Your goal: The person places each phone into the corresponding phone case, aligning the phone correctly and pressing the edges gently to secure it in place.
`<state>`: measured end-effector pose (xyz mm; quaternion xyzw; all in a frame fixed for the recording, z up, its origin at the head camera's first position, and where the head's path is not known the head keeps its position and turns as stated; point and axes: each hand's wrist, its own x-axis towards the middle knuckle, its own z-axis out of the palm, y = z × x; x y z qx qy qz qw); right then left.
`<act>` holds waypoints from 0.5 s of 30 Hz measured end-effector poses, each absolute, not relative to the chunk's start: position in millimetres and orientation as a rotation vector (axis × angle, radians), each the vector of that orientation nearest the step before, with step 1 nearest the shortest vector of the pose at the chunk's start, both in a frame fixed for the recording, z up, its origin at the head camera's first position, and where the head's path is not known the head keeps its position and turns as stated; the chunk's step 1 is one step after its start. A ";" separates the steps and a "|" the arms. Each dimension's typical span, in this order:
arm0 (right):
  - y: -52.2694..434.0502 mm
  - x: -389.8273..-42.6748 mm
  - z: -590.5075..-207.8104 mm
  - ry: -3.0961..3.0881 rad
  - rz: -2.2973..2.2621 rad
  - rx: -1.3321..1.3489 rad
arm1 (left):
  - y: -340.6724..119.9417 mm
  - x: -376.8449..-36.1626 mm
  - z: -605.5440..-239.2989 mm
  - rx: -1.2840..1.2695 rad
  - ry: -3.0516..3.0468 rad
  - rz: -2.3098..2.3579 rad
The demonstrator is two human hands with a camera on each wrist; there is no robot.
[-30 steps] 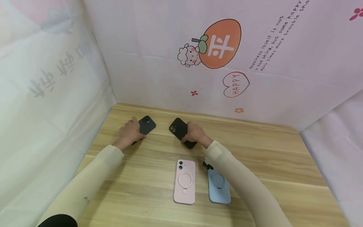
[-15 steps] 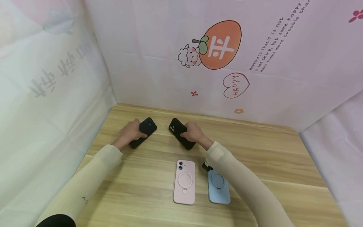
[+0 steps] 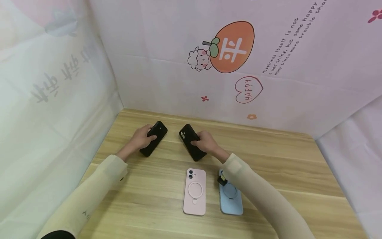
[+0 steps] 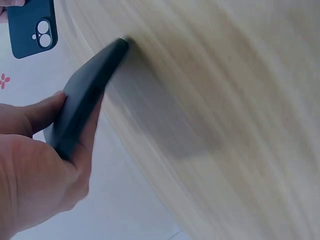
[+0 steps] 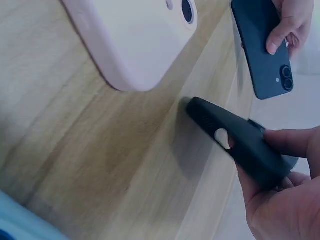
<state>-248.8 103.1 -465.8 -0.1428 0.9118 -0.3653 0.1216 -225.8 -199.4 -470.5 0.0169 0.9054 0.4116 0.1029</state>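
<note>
My left hand [image 3: 142,138] grips a black smartphone [image 3: 156,141], thumb across its back and fingers beneath. Two camera lenses show on that phone in the right wrist view. The left wrist view has it tilted, with its shadow on the wood. With my right hand [image 3: 206,142] I hold a black phone case [image 3: 191,145] by its side. Light passes through its camera cutouts [image 4: 44,33] in the left wrist view, and a slot in its end shows in the right wrist view. Phone and case are apart, their top ends leaning toward each other's side.
A pink phone case with a ring [image 3: 194,205] lies on the wooden table [image 3: 143,199] in front. To its right a blue one with a ring [image 3: 232,206] lies partly under my right sleeve [image 3: 256,186]. White printed cloth [image 3: 167,79] walls the back and sides.
My left hand has raised and turned the phone more upright, moving slightly right. The right hand has tilted the black case and shifted a little toward me. The pink and blue ones stay put.
</note>
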 end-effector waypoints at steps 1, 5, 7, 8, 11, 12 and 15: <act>104.5 -247.7 -465.9 2.664 -1.076 -0.405 | -199.3 -225.3 -471.0 0.043 2.643 1.262; 110.6 -245.3 -466.8 2.682 -1.105 -0.351 | -197.2 -220.7 -469.8 -0.032 2.425 1.513; 114.2 -243.8 -466.4 2.686 -1.107 -0.319 | -194.1 -216.4 -467.9 -0.094 2.273 1.649; 116.2 -243.2 -466.3 2.685 -1.113 -0.304 | -192.4 -214.1 -467.5 -0.119 2.189 1.717; 121.7 -240.5 -464.3 2.678 -1.119 -0.254 | -186.4 -206.9 -467.2 -0.157 1.982 1.875; 123.6 -239.5 -463.7 2.677 -1.121 -0.248 | -184.5 -204.5 -467.5 -0.153 1.940 1.912; 128.7 -235.8 -461.3 2.665 -1.123 -0.245 | -177.8 -197.3 -467.7 -0.131 1.820 2.004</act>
